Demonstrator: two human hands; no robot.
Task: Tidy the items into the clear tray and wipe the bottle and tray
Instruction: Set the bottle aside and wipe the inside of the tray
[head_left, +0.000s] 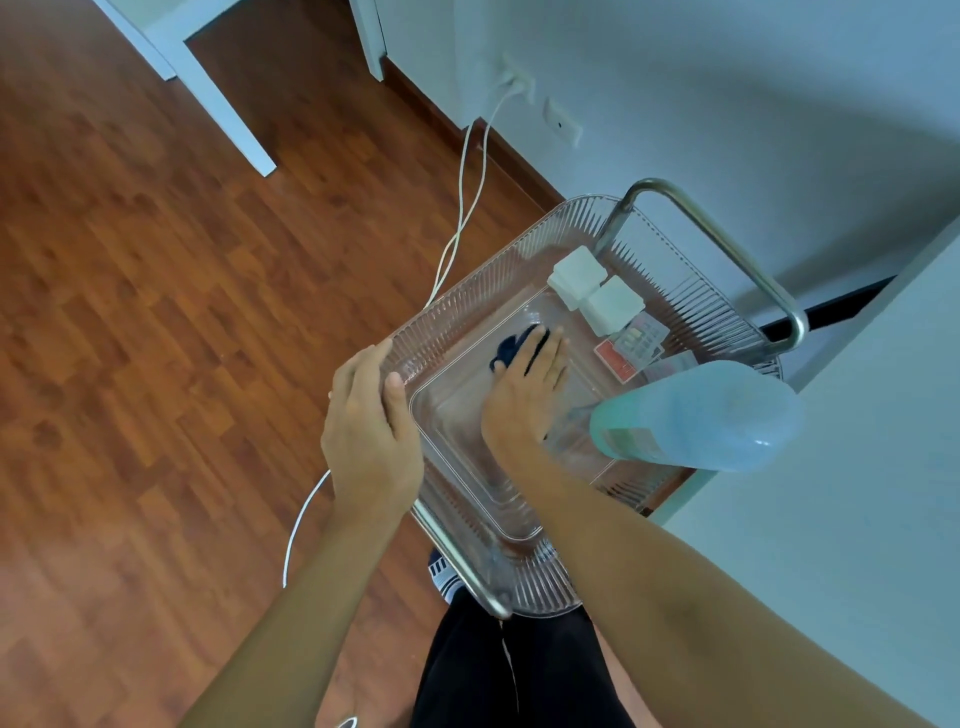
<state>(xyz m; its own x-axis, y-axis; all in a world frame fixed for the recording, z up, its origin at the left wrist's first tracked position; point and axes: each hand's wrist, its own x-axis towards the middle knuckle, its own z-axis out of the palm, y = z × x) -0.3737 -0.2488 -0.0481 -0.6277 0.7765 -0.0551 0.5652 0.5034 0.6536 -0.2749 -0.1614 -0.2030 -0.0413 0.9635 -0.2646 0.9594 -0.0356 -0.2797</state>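
Observation:
A clear ribbed tray (457, 312) rests on a metal-framed cart. My left hand (369, 431) grips the tray's near left rim, thumb inside the wall. My right hand (527, 387) lies flat on the tray floor, pressing a dark blue cloth (511, 347) that shows under the fingertips. At the tray's far side sit two white boxes (595, 291), a blister pack of pills (639, 338) and a red card pack (615, 361). A pale blue-green bottle (696, 415) stands at the tray's right side, close to the camera and blurred.
The cart's metal handle (727, 249) arches over the tray's far right. A grey wall and cabinet (857, 493) stand right of it. White cables (467, 208) run from a wall socket across the wooden floor. White table legs (223, 104) stand at the upper left.

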